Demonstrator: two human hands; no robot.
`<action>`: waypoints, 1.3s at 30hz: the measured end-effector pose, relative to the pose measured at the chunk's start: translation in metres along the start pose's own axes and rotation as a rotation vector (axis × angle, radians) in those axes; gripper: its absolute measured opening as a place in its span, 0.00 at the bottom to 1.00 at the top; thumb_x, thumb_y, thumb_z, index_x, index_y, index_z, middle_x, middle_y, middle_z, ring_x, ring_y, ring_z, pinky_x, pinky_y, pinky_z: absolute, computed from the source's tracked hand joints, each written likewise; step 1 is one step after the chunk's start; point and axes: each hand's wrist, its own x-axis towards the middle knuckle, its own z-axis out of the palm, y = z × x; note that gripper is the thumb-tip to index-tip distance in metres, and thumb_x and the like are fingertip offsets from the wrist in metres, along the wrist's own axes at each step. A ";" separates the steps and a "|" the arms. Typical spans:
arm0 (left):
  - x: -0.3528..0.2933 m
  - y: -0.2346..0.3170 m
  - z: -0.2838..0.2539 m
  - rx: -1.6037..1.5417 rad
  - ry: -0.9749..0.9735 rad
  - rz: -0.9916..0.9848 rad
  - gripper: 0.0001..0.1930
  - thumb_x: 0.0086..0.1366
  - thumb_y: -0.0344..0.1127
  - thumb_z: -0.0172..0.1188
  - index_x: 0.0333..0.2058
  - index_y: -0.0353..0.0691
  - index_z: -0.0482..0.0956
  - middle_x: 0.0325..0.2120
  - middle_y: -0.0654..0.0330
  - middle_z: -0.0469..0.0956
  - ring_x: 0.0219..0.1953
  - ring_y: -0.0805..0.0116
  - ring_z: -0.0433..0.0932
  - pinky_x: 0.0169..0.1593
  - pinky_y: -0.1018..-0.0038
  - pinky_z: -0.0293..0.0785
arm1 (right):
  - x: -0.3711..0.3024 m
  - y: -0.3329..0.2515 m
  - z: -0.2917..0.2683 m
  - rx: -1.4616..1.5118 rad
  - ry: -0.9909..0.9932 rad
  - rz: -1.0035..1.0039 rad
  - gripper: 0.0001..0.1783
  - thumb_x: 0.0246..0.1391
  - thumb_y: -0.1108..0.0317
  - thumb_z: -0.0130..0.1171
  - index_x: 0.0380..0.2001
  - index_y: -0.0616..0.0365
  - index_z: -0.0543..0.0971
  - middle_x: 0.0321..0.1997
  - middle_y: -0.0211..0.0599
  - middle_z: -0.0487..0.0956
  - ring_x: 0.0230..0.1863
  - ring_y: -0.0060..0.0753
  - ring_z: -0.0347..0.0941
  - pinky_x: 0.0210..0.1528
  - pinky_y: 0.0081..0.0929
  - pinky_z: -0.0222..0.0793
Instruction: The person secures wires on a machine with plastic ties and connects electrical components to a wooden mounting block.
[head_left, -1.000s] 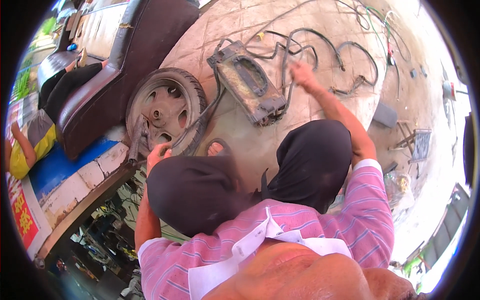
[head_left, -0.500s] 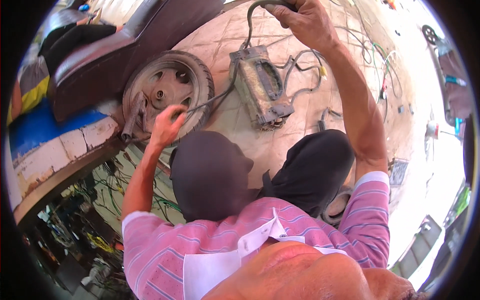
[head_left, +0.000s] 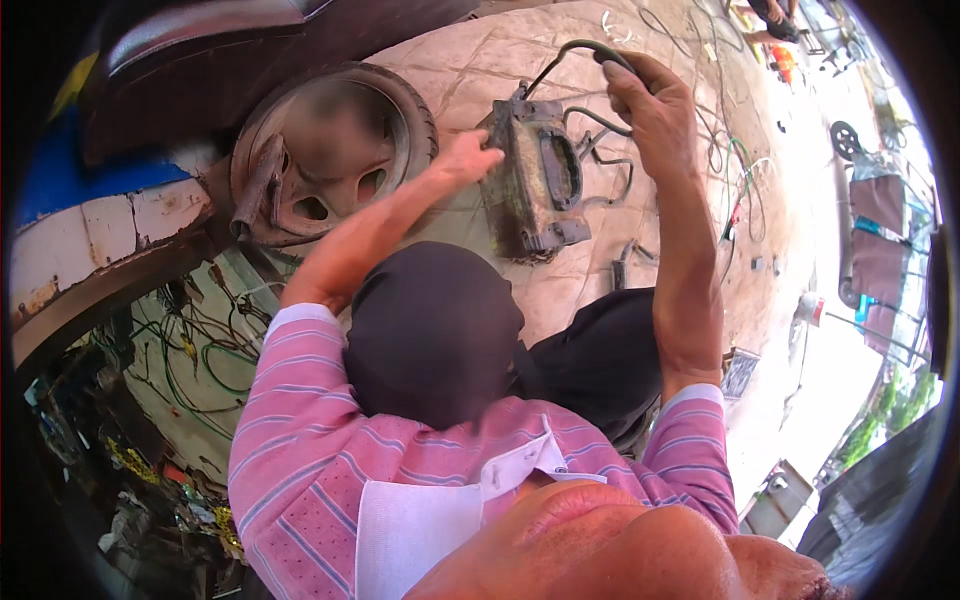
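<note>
A worn, grimy metal box (head_left: 512, 190) with a dark handle frame on top stands tilted on the tiled floor in front of me. My left hand (head_left: 465, 160) reaches across to its left edge, thumb and forefinger apart, fingertips beside or touching the side; I see nothing held in it. To the right of the box, my right hand (head_left: 655, 105) is raised and closed around a thick dark cable (head_left: 572, 46). That cable arches over to the box's far end. More dark cable (head_left: 615, 185) loops along the box's right side.
A wheel with its tyre (head_left: 418, 120) lies left of the box, a rusty pipe (head_left: 262, 185) across it. Tangled wires and scrap (head_left: 190, 340) fill the lower left. Thin cables (head_left: 735, 170) trail over the floor to the right. My dark-clad knees (head_left: 435, 330) are close in front.
My left hand has moved right and away from me, from the cable over the wheel to the box's left edge. My right hand, still gripping the cable, appears lower and further right.
</note>
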 end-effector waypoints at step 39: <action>-0.149 0.035 -0.146 -0.864 0.560 0.228 0.05 0.71 0.28 0.57 0.39 0.32 0.79 0.28 0.58 0.81 0.31 0.66 0.82 0.38 0.69 0.81 | 0.033 0.230 -0.100 -0.526 0.007 0.426 0.16 0.66 0.60 0.56 0.46 0.60 0.85 0.24 0.28 0.76 0.21 0.20 0.70 0.23 0.22 0.64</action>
